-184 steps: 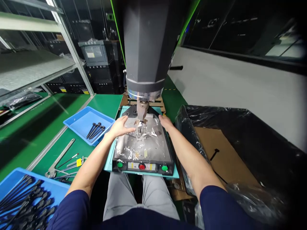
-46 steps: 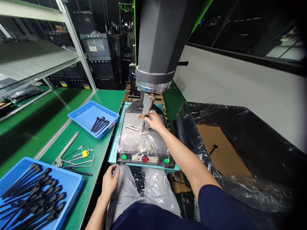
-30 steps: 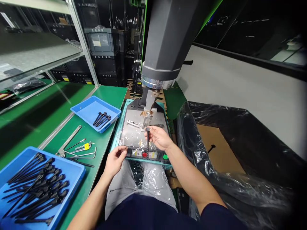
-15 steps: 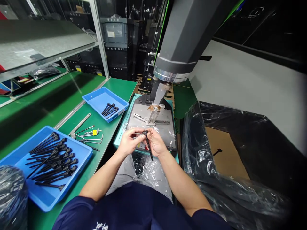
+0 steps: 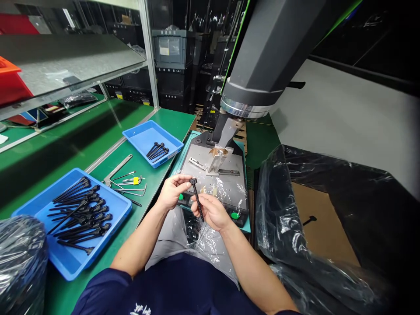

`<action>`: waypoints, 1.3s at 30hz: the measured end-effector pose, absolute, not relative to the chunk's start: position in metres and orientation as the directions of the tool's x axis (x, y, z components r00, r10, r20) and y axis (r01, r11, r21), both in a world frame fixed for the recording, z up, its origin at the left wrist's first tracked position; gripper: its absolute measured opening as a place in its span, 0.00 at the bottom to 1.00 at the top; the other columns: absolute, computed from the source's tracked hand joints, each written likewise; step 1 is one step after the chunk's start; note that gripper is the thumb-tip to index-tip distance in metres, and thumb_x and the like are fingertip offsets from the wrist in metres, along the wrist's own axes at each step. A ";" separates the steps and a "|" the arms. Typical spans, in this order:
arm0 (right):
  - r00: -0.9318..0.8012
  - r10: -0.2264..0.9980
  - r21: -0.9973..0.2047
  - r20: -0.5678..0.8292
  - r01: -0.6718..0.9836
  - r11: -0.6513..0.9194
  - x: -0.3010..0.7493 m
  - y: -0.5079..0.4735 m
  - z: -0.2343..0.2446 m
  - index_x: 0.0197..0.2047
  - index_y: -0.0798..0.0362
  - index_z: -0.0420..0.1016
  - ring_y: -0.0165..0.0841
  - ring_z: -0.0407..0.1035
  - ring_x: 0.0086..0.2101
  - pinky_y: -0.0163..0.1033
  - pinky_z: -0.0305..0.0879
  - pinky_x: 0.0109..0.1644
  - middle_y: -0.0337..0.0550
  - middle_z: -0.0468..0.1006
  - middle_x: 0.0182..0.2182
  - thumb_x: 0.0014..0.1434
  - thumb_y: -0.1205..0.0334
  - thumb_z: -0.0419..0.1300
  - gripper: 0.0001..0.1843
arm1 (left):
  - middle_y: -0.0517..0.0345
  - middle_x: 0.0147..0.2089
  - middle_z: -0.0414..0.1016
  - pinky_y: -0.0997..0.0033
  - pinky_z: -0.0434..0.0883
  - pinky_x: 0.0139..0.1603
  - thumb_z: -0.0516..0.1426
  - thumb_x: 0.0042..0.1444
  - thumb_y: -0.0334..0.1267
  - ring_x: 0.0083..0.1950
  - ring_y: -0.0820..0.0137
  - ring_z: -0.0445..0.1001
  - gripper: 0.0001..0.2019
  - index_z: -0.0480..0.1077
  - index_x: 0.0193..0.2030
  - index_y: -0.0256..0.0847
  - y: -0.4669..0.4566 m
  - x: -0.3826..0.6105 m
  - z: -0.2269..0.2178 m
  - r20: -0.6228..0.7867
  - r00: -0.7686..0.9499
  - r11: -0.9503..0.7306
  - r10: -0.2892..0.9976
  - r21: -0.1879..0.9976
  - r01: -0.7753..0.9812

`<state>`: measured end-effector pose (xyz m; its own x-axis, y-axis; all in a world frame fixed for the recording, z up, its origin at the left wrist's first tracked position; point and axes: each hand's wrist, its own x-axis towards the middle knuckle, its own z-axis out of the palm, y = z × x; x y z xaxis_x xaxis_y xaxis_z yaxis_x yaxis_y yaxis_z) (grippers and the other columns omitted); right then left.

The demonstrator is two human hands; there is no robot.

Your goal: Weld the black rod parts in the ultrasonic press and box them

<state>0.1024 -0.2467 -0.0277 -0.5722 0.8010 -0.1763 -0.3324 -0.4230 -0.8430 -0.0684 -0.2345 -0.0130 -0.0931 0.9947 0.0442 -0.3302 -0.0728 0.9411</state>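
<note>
Black bolt-like part [image 5: 197, 195], tilted: head pinched between fingers of left hand [image 5: 172, 191], shank clamped lower by fingers of right hand [image 5: 213, 212], presumably for steadiness. Metal fixture [image 5: 216, 162]: beyond the fingers. Fuller blue tray [image 5: 117, 204]: left of them, likely for easy reach.

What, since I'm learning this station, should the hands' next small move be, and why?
I'd probably ease the right hand off the black headed rod: the left hand pinches its head, and the nearer blue tray, with similar rods, lies on the left.
</note>
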 end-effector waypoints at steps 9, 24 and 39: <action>-0.503 0.859 -0.893 -0.098 -0.337 -0.299 0.095 -0.249 -0.029 0.35 0.53 0.76 0.31 0.67 0.24 0.38 0.63 0.31 0.41 0.78 0.25 0.53 0.45 0.69 0.19 | 0.49 0.44 0.81 0.66 0.75 0.45 0.69 0.44 0.43 0.42 0.66 0.78 0.19 0.78 0.43 0.37 -0.237 -0.067 -0.009 0.010 -0.058 -0.031 0.998 0.925 -0.379; -0.432 0.901 -0.965 -0.044 -0.213 -0.150 0.090 -0.242 -0.033 0.33 0.51 0.72 0.32 0.67 0.25 0.38 0.60 0.31 0.40 0.78 0.26 0.54 0.46 0.68 0.18 | 0.49 0.44 0.80 0.65 0.75 0.43 0.69 0.44 0.44 0.40 0.65 0.78 0.21 0.79 0.45 0.38 -0.232 -0.075 -0.017 -0.019 -0.056 -0.005 0.998 0.919 -0.393; -0.303 0.952 -0.984 -0.045 -0.152 -0.095 0.075 -0.234 -0.040 0.33 0.50 0.70 0.32 0.67 0.27 0.38 0.62 0.32 0.36 0.74 0.25 0.48 0.48 0.71 0.19 | 0.49 0.45 0.81 0.66 0.73 0.43 0.68 0.45 0.43 0.41 0.65 0.77 0.19 0.79 0.43 0.38 -0.225 -0.083 -0.025 -0.051 -0.056 0.021 0.997 0.895 -0.446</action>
